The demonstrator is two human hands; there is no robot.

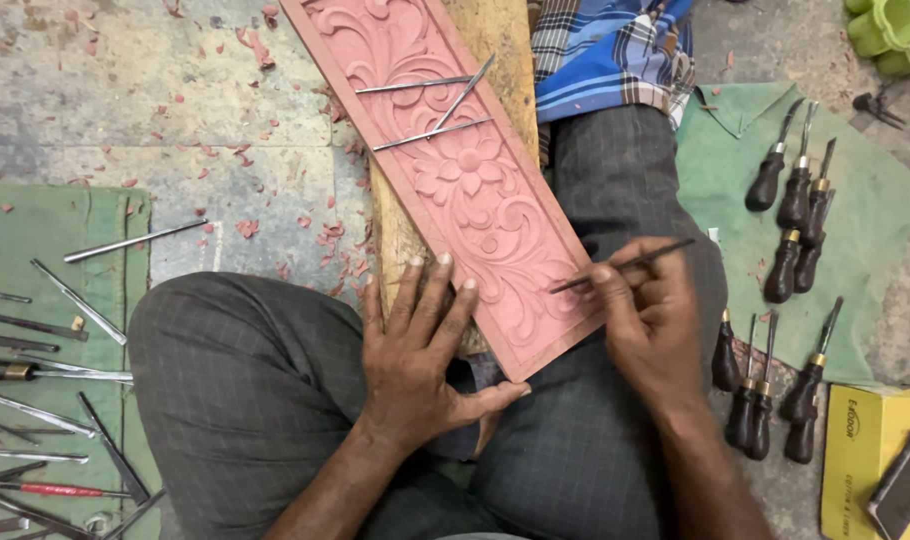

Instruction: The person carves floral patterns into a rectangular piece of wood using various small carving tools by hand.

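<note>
A long pink carved panel (pixel 445 150) with flower and scroll relief lies slanted across a wooden block (pixel 500 50) and my lap. My left hand (pixel 420 350) rests flat with fingers spread on the panel's near left edge. My right hand (pixel 645 315) grips a thin dark metal chisel (pixel 625 265), whose tip touches the panel's right edge. Three loose thin steel chisels (pixel 430 100) lie on the upper part of the panel.
Several metal chisels (pixel 45 400) lie on a green cloth (pixel 105 220) at left. Dark wooden-handled carving tools (pixel 790 210) sit on another green cloth (pixel 875 200) at right. A yellow box (pixel 860 450) is bottom right. Pink shavings (pixel 245 150) litter the stone floor.
</note>
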